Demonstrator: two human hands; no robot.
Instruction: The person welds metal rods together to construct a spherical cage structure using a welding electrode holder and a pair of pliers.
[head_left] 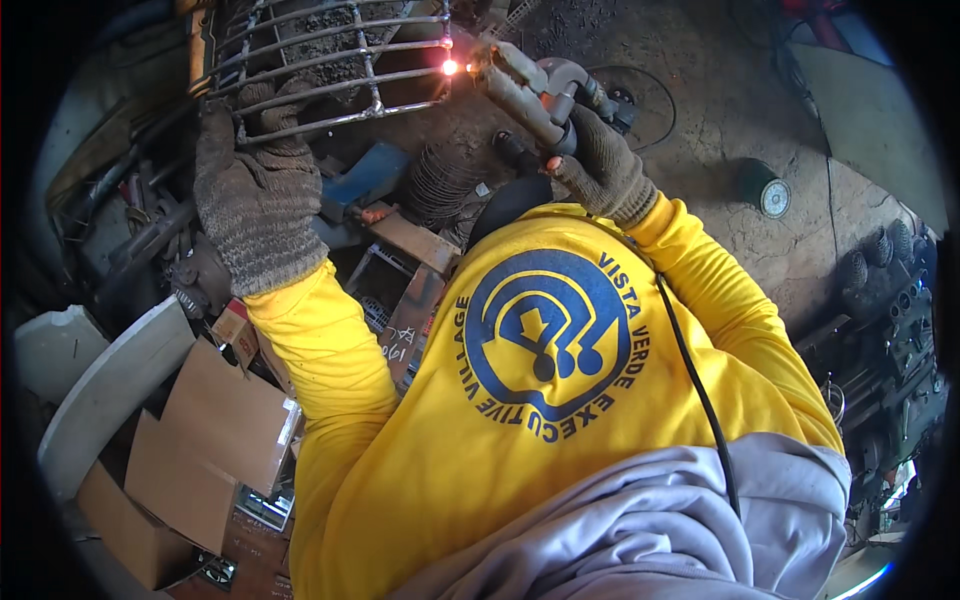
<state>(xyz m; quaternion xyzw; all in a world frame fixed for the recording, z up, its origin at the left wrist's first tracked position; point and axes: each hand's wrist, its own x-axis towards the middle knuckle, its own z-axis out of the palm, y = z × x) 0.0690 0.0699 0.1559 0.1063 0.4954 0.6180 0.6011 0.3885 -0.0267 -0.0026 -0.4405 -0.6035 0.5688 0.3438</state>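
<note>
A metal grille (365,62) of crossed bars stands at the top, with a bright welding glow at its right edge. My left hand (262,185), in a brown knit glove, has its fingers curled around the grille's lower left bars. My right hand (608,170), gloved the same way, grips a worn grey welding electrode holder (520,95). One bare fingertip shows through the right glove. The holder's jaws are just right of the glow, and a short orange-hot tip lies between them. An orange-brown bar (200,50) runs along the grille's left side.
Opened cardboard boxes (215,415) and a curved pale panel (120,370) lie at the left. A blue object (365,178) and coiled wire (440,190) are below the grille. A green can (765,188) stands on the floor at right, near dark metal parts (905,325).
</note>
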